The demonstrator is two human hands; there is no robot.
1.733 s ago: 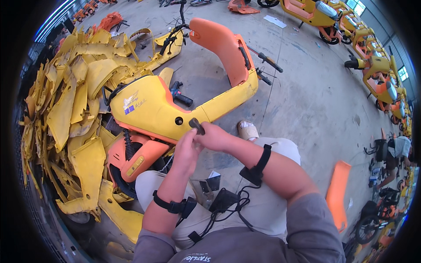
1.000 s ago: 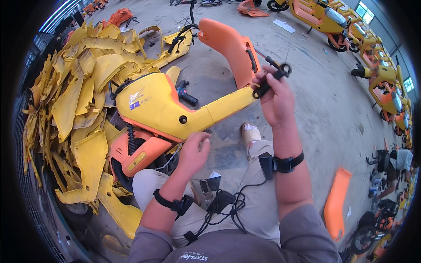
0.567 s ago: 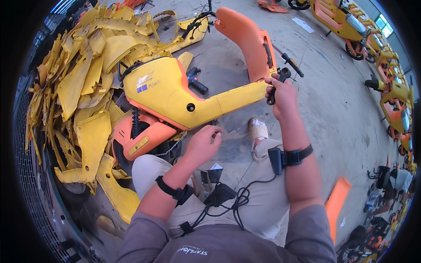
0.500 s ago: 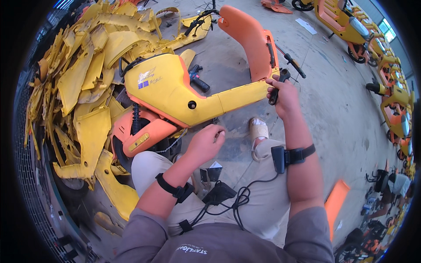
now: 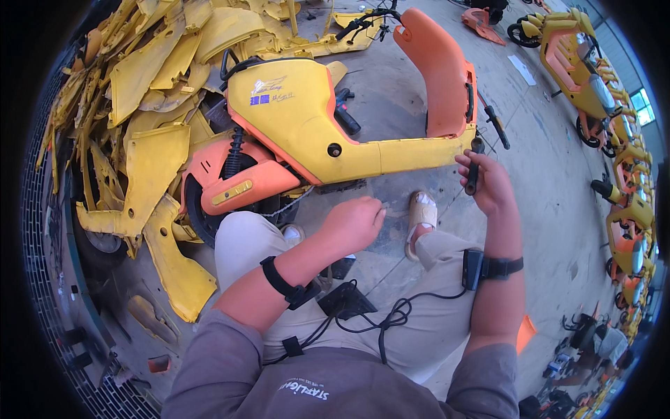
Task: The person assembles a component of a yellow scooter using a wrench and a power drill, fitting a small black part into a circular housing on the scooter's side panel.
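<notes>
A partly dismantled yellow-and-orange scooter [image 5: 283, 126] lies across the floor in front of me. My right hand [image 5: 488, 178] grips a dark tool [image 5: 472, 180], like a wrench, near the right end of the scooter's yellow lower panel. My left hand [image 5: 356, 220] is apart from it, closed, below the yellow body; anything inside its fingers is hidden. A black-and-blue power tool [image 5: 347, 120] lies just behind the scooter. A chain [image 5: 286, 206] hangs under the rear part, beside the orange fender [image 5: 234, 195]. Black straps with devices and cables are on my forearms.
A heap of broken yellow panels [image 5: 153, 140] fills the left side. Rows of yellow scooters [image 5: 565, 56] stand along the right. A person [image 5: 607, 342] works at lower right among parts. An orange panel [image 5: 523, 334] lies beside my right arm; loose orange parts [image 5: 481, 28] lie behind.
My hands were together on the tool; they separated, and my right hand carried it up and rightward. My left hand moved right, its fingers curling. The view has shifted, the scooter appearing further right.
</notes>
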